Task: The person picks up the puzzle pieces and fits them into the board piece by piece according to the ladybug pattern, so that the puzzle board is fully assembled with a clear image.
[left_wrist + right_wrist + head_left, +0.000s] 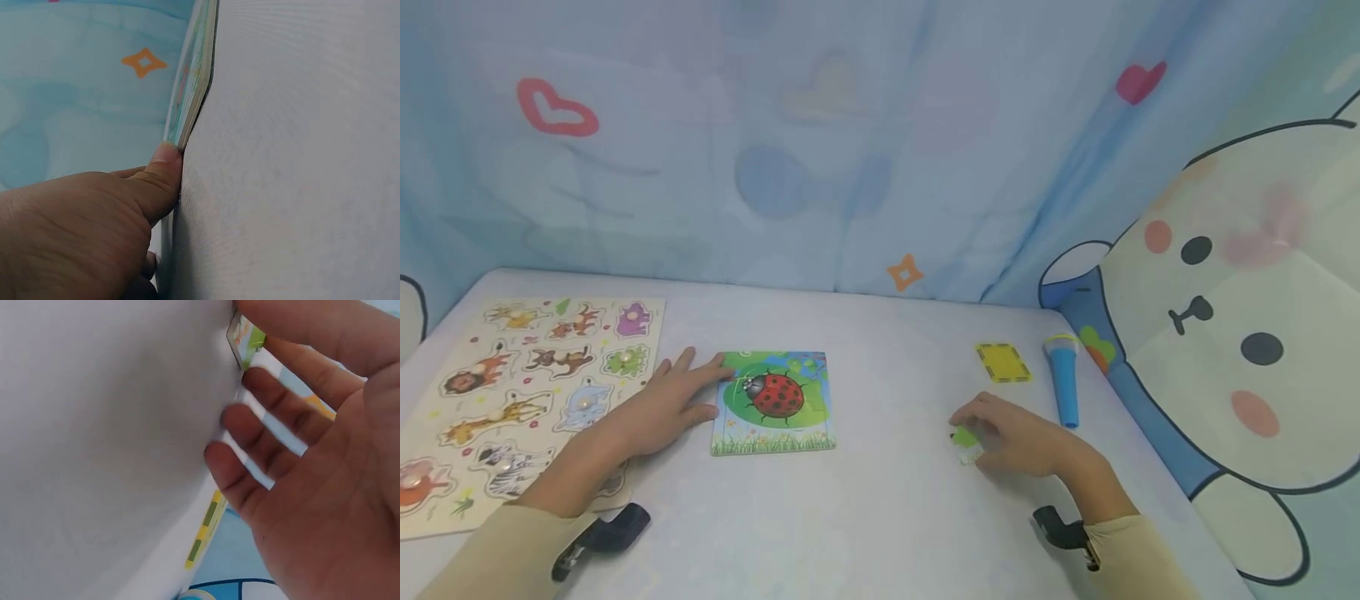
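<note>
In the head view a square ladybug picture puzzle [811, 417] lies flat on the white table, left of the middle. My left hand [662, 402] is spread at its left side, fingertips on the upper left corner. The left wrist view shows the thumb [164, 172] against the puzzle's edge [199, 94]. Farther right, my right hand [1018, 437] pinches a small green and white puzzle piece [966, 446] by its edges, low over the table. In the right wrist view the piece [245, 340] shows by the thumb, the other fingers loosely bent; whether it touches the table I cannot tell.
A wooden animal peg board [542, 333] lies at the left, partly under my left forearm. A yellow square frame tile [1003, 362] and a blue toy microphone [1063, 383] lie beyond my right hand. A printed curtain [850, 150] hangs behind the table.
</note>
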Tool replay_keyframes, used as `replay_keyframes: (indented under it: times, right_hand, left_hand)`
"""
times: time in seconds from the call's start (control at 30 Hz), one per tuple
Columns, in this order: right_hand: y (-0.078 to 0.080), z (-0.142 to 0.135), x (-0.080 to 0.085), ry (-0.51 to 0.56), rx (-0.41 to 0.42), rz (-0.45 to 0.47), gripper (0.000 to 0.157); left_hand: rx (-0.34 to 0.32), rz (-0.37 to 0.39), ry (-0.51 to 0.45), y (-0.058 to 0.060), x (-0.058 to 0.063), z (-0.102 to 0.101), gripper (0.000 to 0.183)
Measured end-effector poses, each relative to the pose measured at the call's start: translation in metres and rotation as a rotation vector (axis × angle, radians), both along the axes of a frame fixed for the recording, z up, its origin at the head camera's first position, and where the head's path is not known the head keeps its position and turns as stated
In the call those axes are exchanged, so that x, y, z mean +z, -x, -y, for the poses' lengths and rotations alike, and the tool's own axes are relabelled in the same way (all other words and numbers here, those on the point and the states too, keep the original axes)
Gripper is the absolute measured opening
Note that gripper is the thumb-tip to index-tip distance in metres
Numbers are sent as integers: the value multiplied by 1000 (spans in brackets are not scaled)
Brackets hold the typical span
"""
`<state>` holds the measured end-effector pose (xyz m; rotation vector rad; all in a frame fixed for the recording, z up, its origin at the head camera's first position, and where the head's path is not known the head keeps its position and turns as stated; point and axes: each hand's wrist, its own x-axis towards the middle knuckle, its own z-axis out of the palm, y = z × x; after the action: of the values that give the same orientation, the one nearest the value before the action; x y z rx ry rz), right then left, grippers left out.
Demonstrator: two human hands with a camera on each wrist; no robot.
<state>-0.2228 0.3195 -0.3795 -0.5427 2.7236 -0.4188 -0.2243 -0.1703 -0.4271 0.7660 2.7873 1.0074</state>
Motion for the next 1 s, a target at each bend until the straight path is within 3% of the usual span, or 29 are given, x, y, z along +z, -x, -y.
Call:
replay_keyframes:
  times: [0.33, 0.77, 1.0]
  right_hand:
    - [8, 22, -1, 78, 108, -67, 42]
    - [22, 102, 0, 121, 241, -142, 38]
    - [26, 134, -2, 163, 306, -114, 29]
  left_hand:
    - [10, 5, 6, 0, 2, 1, 52]
    - [2, 4, -8, 0, 3, 1, 52]
    - [1, -11, -7, -1, 0, -1, 52]
